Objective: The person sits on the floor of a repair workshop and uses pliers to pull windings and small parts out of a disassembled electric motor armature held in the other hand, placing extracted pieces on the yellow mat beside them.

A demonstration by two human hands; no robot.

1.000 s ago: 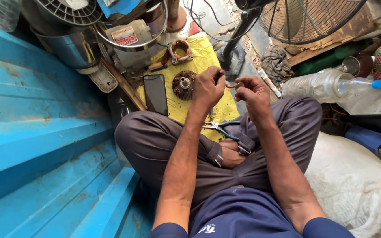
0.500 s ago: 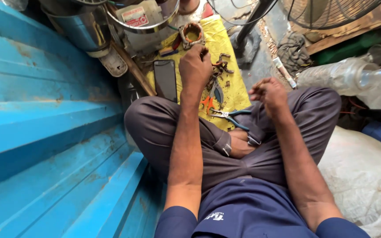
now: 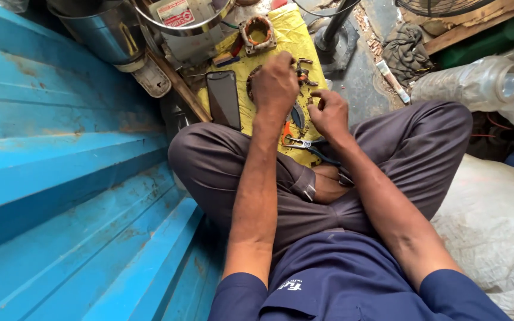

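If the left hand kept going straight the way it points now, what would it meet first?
Probably the copper-wound motor part at the far end of the yellow cloth; the left hand points that way, though depth is unclear.

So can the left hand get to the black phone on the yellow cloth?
Probably yes. The left hand hovers over the yellow cloth, and the black phone lies flat just beside it, face up, with nothing on top or in between.
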